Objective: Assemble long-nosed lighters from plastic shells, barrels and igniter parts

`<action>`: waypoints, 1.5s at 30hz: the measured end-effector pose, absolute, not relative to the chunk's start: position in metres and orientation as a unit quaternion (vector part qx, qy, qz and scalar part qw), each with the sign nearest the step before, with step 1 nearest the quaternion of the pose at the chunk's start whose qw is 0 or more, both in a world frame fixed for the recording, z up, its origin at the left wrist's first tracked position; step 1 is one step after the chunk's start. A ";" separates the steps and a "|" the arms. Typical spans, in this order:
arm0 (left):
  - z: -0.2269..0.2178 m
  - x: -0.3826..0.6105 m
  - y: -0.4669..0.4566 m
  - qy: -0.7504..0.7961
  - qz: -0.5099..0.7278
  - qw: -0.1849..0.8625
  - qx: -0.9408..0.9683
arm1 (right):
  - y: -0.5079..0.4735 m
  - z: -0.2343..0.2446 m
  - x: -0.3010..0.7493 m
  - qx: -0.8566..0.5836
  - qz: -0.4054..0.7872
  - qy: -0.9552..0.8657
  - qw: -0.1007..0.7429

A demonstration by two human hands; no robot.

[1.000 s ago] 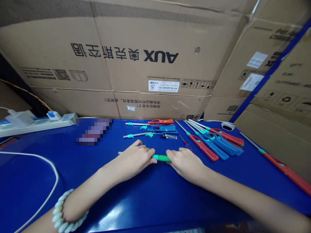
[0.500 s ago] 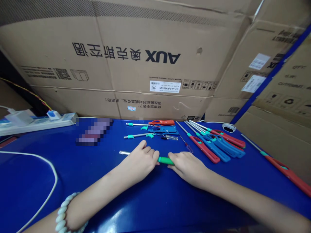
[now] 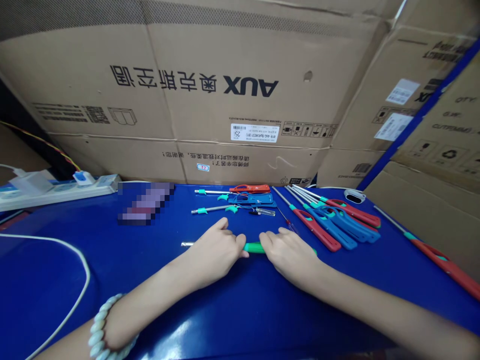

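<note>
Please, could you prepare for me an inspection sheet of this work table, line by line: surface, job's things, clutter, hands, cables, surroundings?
Surface: blue table, glossy, with glare near the front edge.
Job's things: green-handled lighter lies flat; its grip shows between the hands, and its metal tip sticks out past the left hand.
Clutter: row of red and blue lighters at right; one red lighter apart at far right; loose lighter parts at the back.
Grippers: left hand and right hand both closed over the green-handled lighter; bead bracelet on the left wrist.
Cables: white cable loops at left; power strip with plugs at back left.
Surroundings: cardboard boxes wall the table; blue rack post at right.
</note>
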State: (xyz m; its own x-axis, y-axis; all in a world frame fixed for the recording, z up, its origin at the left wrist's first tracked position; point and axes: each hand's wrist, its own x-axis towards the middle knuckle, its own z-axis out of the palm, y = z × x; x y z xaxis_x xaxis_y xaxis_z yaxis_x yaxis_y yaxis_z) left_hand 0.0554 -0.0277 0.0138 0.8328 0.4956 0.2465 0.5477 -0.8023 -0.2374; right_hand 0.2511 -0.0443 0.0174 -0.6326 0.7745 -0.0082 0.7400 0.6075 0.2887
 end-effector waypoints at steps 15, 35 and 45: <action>0.016 0.047 -0.019 -0.292 -0.091 0.159 -0.939 | -0.033 0.014 0.252 0.408 0.141 0.902 0.018; 0.027 0.043 -0.018 -0.285 -0.102 0.070 -0.950 | -0.026 0.012 0.260 0.387 0.072 0.918 -0.044; 0.024 0.038 -0.010 -0.311 -0.099 0.104 -0.939 | -0.015 0.020 0.276 0.359 -0.117 0.921 -0.098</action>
State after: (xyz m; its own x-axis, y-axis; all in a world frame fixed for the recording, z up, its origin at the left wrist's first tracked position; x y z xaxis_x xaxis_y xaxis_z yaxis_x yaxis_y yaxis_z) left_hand 0.0379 -0.0098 0.0239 0.7866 0.5640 0.2512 0.6054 -0.7846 -0.1341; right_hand 0.2758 -0.0146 0.0200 -0.7230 0.6842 0.0957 0.6386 0.7147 -0.2853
